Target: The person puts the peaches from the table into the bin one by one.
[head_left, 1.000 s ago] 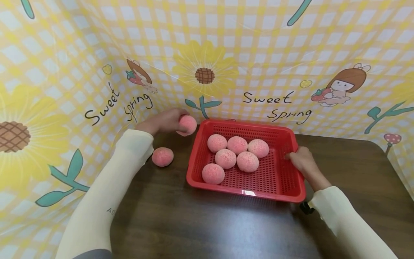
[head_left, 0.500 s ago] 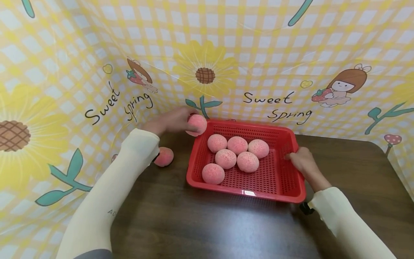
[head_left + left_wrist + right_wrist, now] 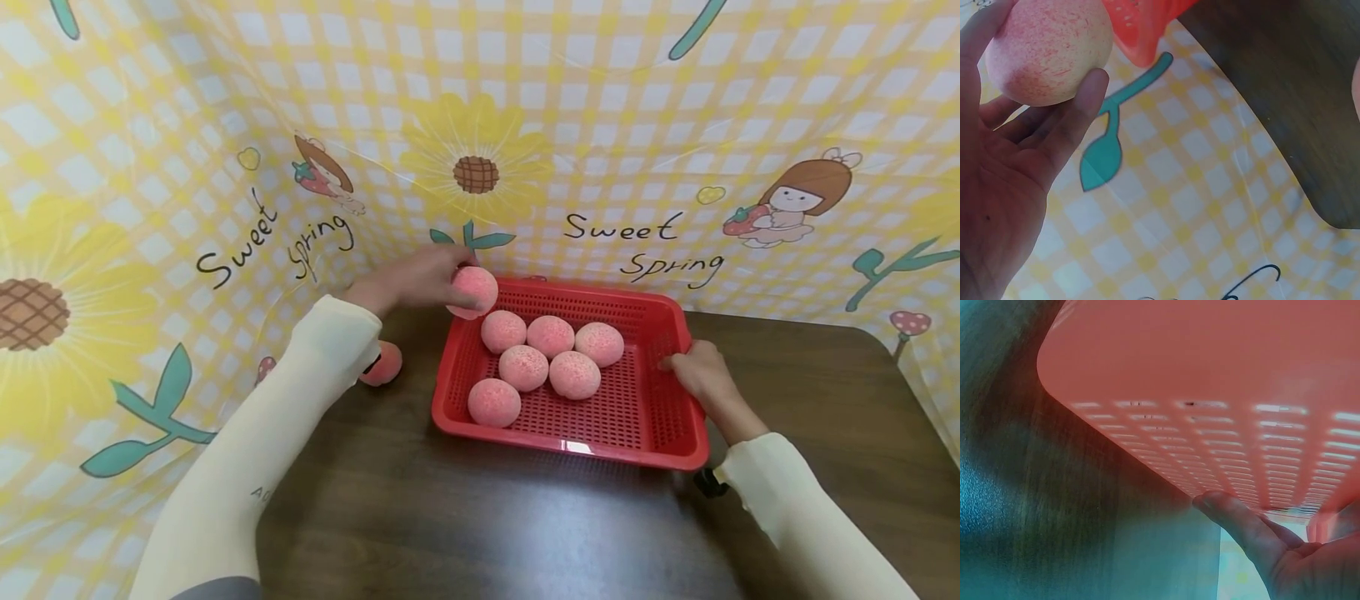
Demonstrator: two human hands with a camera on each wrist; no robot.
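Note:
A pink and cream peach (image 3: 476, 288) is held in my left hand (image 3: 420, 279) over the basket's far left corner. In the left wrist view, the fingers and thumb curl round the peach (image 3: 1050, 50) from below. My right hand (image 3: 705, 375) grips the right end of the red plastic basket (image 3: 637, 457), its thumb showing on the inner side. Seen in the right wrist view, the hand (image 3: 1272, 550) lies along the slotted basket wall (image 3: 1166, 362). Several peaches (image 3: 523, 368) sit in the left and middle part of the basket.
Another peach (image 3: 384, 364) lies on the dark wooden table (image 3: 450, 525) left of the basket, partly behind my left sleeve. A yellow checked cloth (image 3: 630, 125) with printed flowers stands upright along the table's back and left side.
My left hand has carried the peach rightward, from beside the basket to over its far left corner. My sleeve now covers part of the peach on the table. The right hand and basket stay put.

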